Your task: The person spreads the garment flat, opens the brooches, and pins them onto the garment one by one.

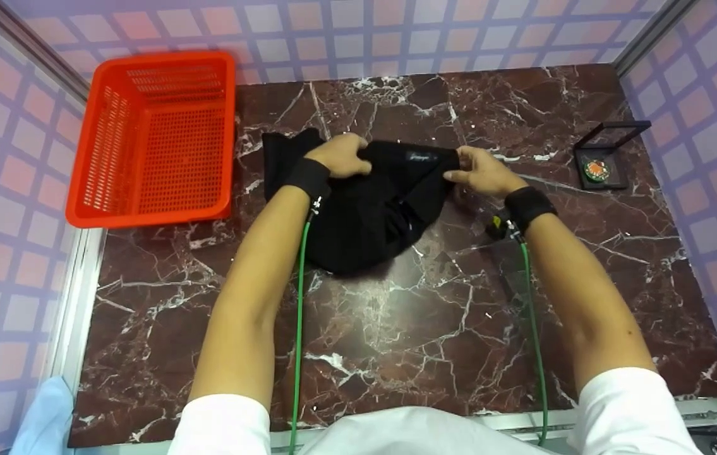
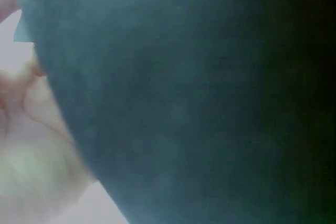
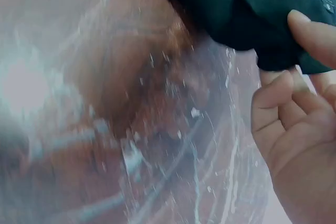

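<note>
A black cloth garment (image 1: 358, 221) with small pale lettering near its far edge lies bunched on the marble-patterned table. My right hand (image 1: 484, 174) pinches the garment's right corner between thumb and fingers. In the right wrist view, the thumb of that hand (image 3: 310, 129) lies on top of the dark cloth (image 3: 262, 9), with fingers beneath. On the garment's upper left part, my left hand (image 1: 340, 156) grips the cloth with thumb and fingers curled. Dark cloth (image 2: 168, 98) fills most of the left wrist view and hides those fingertips; part of the palm (image 2: 37, 156) shows blurred.
An orange-red plastic basket (image 1: 228, 139) stands at the back left. To the right is a small black frame stand (image 1: 604, 183) with a round, colourful disc (image 1: 597, 170). Green cables (image 1: 299, 328) run from both black wristbands. Patterned walls (image 1: 396, 38) border the table (image 1: 396, 354).
</note>
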`<state>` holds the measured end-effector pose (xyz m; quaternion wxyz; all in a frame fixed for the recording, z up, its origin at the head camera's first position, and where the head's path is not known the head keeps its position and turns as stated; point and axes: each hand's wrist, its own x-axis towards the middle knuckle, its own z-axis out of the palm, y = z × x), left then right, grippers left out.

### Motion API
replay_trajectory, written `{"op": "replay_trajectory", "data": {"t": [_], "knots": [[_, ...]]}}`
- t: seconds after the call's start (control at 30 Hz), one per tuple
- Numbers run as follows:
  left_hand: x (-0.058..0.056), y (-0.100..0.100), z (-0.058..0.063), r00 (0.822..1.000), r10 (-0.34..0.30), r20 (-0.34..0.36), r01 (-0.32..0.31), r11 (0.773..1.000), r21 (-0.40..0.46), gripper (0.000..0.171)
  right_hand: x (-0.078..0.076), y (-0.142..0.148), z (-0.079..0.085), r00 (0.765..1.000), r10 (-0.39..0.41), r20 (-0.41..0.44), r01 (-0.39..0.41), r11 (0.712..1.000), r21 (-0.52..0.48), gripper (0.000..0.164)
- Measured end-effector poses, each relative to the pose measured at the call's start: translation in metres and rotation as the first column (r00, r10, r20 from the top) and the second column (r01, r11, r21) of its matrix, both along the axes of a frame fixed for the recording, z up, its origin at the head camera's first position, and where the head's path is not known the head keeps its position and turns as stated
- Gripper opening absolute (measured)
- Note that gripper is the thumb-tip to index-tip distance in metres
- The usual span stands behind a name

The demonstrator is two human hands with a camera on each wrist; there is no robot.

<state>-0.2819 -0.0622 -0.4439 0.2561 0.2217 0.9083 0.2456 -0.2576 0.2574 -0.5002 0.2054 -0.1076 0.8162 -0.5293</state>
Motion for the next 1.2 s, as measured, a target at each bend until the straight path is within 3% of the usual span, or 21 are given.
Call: {"op": "replay_trajectory", "data": {"t": [0.13, 0.27, 0.4, 0.53, 0.63, 0.7, 0.83, 0.9, 0.93, 0.97, 1.07, 1.1, 1.13, 1.2], "knots": [[-0.002, -0.003, 0.003, 0.999, 0.005, -0.033, -0.003, 0.999, 0.045, 0.038, -0.001, 0.005, 0.004, 0.997, 0.068, 0.049, -0.062, 0.992, -0.112, 0.034], [-0.003, -0.003, 0.007, 0.995, 0.008, -0.098, -0.008, 1.0, -0.006, 0.042, -0.002, 0.009, 0.008, 0.993, 0.106, 0.051, -0.099, 0.987, -0.126, 0.047], [-0.003, -0.003, 0.009, 0.984, 0.043, -0.172, -0.047, 0.999, -0.018, 0.04, -0.003, 0.011, 0.012, 0.995, 0.09, 0.041, -0.084, 0.989, -0.12, 0.042], [-0.005, -0.006, 0.011, 0.974, 0.108, -0.197, -0.106, 0.994, 0.021, 0.039, -0.005, 0.013, 0.015, 0.997, 0.072, 0.02, -0.065, 0.969, -0.238, 0.042], [-0.005, -0.011, 0.013, 0.978, 0.123, -0.17, -0.112, 0.991, 0.075, 0.04, -0.005, 0.013, 0.018, 0.999, 0.042, -0.031, -0.05, 0.939, -0.34, 0.039], [-0.004, -0.014, 0.014, 0.986, 0.105, -0.128, -0.089, 0.988, 0.129, 0.039, -0.004, 0.014, 0.02, 0.998, -0.005, -0.059, -0.021, 0.9, -0.434, 0.037], [-0.004, -0.021, 0.019, 0.996, 0.067, -0.062, -0.052, 0.974, 0.221, 0.038, -0.002, 0.012, 0.026, 0.997, -0.08, -0.024, 0.041, 0.719, -0.693, 0.031], [-0.005, -0.023, 0.02, 0.997, 0.071, -0.045, -0.058, 0.971, 0.232, 0.04, -0.002, 0.011, 0.028, 0.997, -0.081, 0.014, 0.064, 0.659, -0.749, 0.03], [-0.006, -0.025, 0.02, 0.996, 0.076, -0.04, -0.065, 0.971, 0.23, 0.04, -0.002, 0.011, 0.028, 0.997, -0.078, 0.028, 0.074, 0.667, -0.741, 0.028], [-0.007, -0.027, 0.02, 0.996, 0.083, -0.032, -0.074, 0.972, 0.223, 0.04, -0.002, 0.011, 0.03, 0.996, -0.083, 0.029, 0.08, 0.71, -0.7, 0.027], [-0.011, -0.031, 0.016, 0.995, 0.1, -0.012, -0.095, 0.974, 0.207, 0.041, -0.001, 0.011, 0.039, 0.995, -0.1, -0.025, 0.078, 0.89, -0.448, 0.019], [-0.013, -0.032, 0.015, 0.995, 0.104, -0.005, -0.101, 0.973, 0.206, 0.041, -0.001, 0.011, 0.041, 0.993, -0.101, -0.059, 0.075, 0.937, -0.341, 0.016], [-0.015, -0.034, 0.014, 0.994, 0.107, -0.002, -0.105, 0.972, 0.209, 0.041, 0.0, 0.011, 0.044, 0.99, -0.102, -0.094, 0.077, 0.968, -0.237, 0.012], [-0.019, -0.035, 0.011, 0.992, 0.123, -0.021, -0.116, 0.97, 0.213, 0.036, -0.001, 0.009, 0.047, 0.982, -0.104, -0.16, 0.092, 0.992, -0.083, 0.007]]}}
